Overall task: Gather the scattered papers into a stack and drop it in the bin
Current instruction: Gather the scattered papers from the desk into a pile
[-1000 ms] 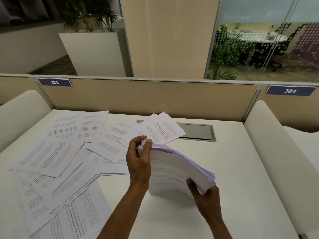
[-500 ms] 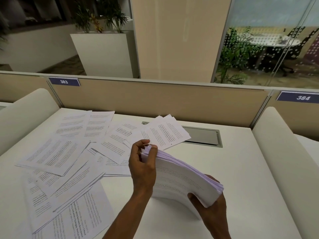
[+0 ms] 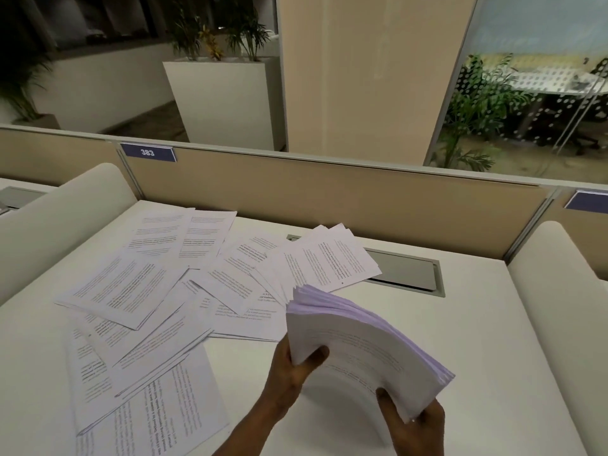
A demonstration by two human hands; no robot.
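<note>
both hands hold one thick stack [image 3: 368, 343] of paper above the counter [image 3: 477, 340], and the stack bends in an arch between them. the left hand [image 3: 292, 370] grips the near-left corner with the thumb on top, and the right hand [image 3: 414, 422] grips the low right end from below with curled fingers. the long axis of the stack runs from about 10 o'clock to 4 o'clock. the loose sheets [image 3: 138, 311] that are not yet collected lie flat on the counter at 9 to 11 o'clock from the stack, overlapping each other, with one fan of sheets [image 3: 329, 261] at 12 o'clock that lies partly over the grey cable hatch [image 3: 408, 274]. the left hand is nearer to all of them, so i think it should let go and reach there while the right hand carries the stack. no bin is visible here.
</note>
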